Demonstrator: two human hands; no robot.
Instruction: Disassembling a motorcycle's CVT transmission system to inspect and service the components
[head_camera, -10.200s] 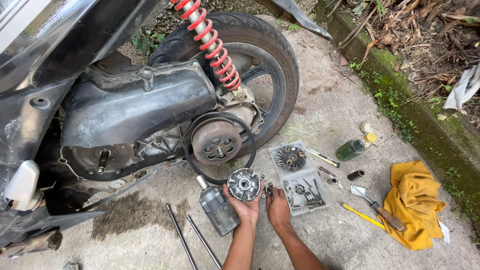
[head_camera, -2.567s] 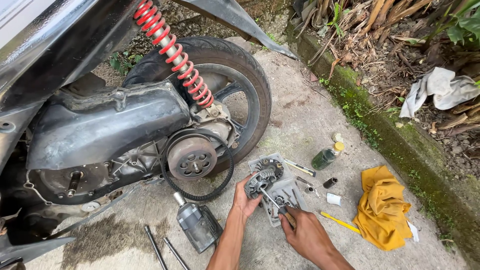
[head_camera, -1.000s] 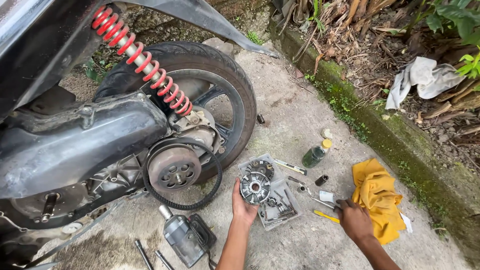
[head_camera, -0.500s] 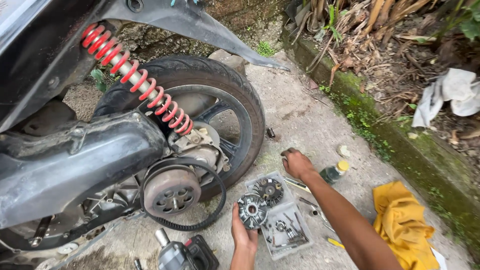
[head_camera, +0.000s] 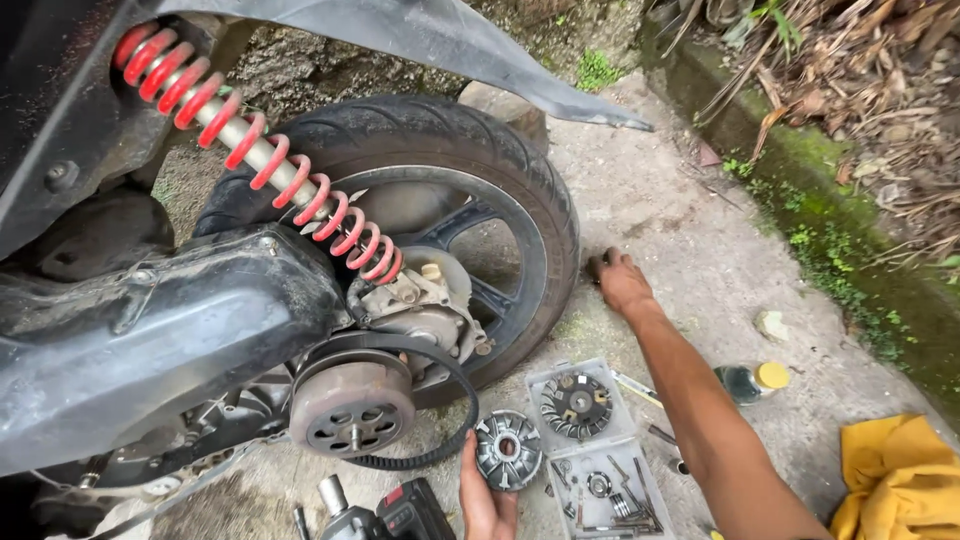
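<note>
L hand (head_camera: 487, 500) is clamped on the round metal pulley (head_camera: 508, 450), held upright at the bottom of the frame, just beside the drive belt (head_camera: 440, 455) and the clutch drum (head_camera: 352, 404). R hand (head_camera: 622, 283) is stretched far out over the concrete floor (head_camera: 690, 230), fingers curled down on a small dark piece (head_camera: 598, 264) lying next to the rear tyre (head_camera: 480, 160); can't tell what the piece is, or whether it's properly gripped yet.

Doing this bit well, imo: pinch the small piece w/ fingertips, not a palm scoop, since the ground is gritty and dirt shouldn't ride along into the drive parts. Keep the pulley steady and off the floor while the R arm is extended; its face should stay clean. Arm passes over the clear parts tray (head_camera: 590, 440) w/ the finned disc (head_camera: 576, 404) and loose bits, so lift the elbow on the way back to avoid knocking it. Green bottle (head_camera: 745, 382) and yellow rag (head_camera: 900, 480) sit near, rag handy for a wipe.
</note>
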